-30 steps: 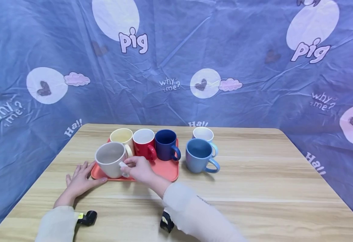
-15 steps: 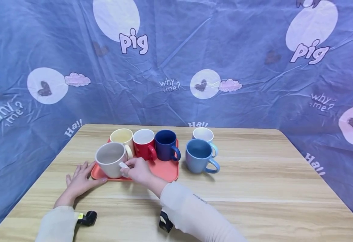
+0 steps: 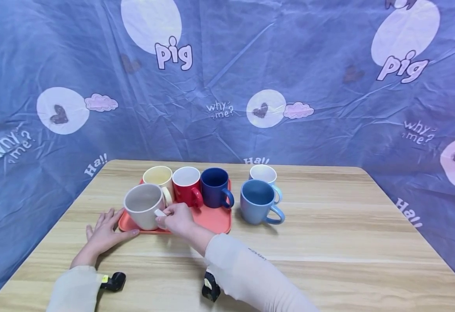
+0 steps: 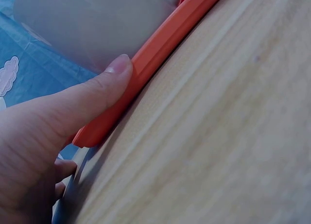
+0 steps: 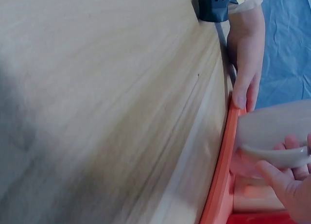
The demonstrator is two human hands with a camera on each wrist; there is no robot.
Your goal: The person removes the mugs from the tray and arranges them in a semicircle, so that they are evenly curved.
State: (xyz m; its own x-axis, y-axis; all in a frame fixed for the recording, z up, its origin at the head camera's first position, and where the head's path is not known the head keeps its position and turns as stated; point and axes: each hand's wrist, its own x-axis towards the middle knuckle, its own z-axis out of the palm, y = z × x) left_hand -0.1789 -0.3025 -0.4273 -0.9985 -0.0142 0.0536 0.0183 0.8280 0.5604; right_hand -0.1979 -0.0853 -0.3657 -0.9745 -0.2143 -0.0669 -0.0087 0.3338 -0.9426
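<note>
In the head view my right hand pinches the handle of a large light grey mug, which stands upright at the front left of a coral-red tray. The right wrist view shows thumb and fingers around that handle. My left hand rests at the tray's front left corner with its fingers extended and spread. Its thumb lies against the tray's rim in the left wrist view. Behind the grey mug stand a cream mug, a red mug and a dark blue mug.
Right of the tray, on the wooden table, stand a light blue mug and, behind it, a white mug with a pale blue handle. A blue printed cloth hangs behind the table.
Almost nothing differs. My right forearm has shifted slightly to the left while the hand keeps its hold on the grey mug's handle. My left hand stays at the tray corner.
</note>
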